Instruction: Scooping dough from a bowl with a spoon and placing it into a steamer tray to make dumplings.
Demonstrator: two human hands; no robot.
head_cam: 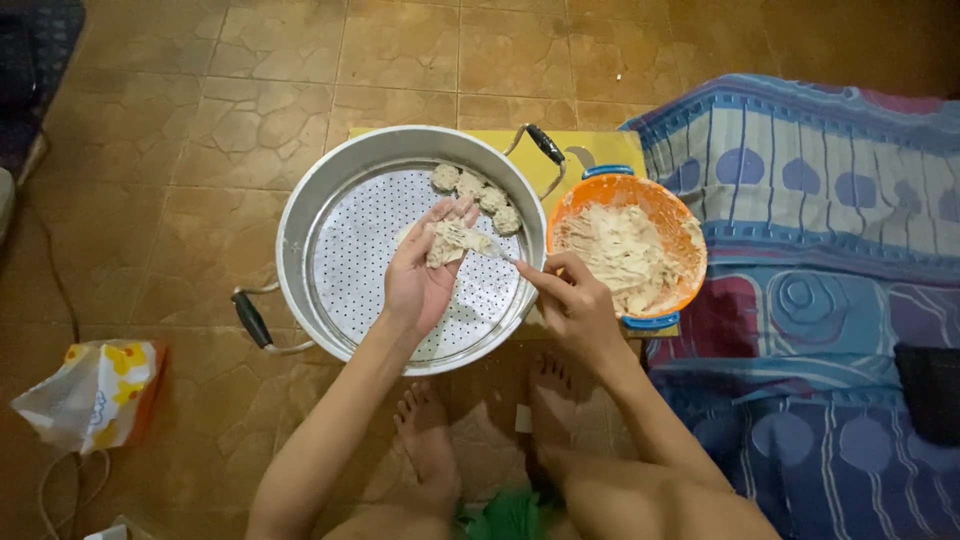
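Here, going left to right:

- A crumpled plastic bag [95,392] with yellow and orange print lies on the tiled floor [200,120] at the near left; a thin cord loops beside it and runs off the bottom edge.
- The round metal steamer tray [345,245] sits mid-scene, its perforated plate showing; a black-gripped handle sticks out near left and another far right.
- Four small dough balls [478,196] rest in a row at the far side of the tray, touching one another.
- The left hand [425,275] is held over the tray, palm up and fingers spread, cupping a dough lump [452,241].
- The right hand [572,300] pinches a spoon [500,250] — mostly hidden, only a pale sliver showing — with its tip at the lump.
- An orange bowl [690,240] of pale dough stands just right of the tray on a yellow board [600,150], largely covered.
- A patterned blue mattress [820,250] fills the right — cut off by the frame.
- Bare feet show at the near edge.
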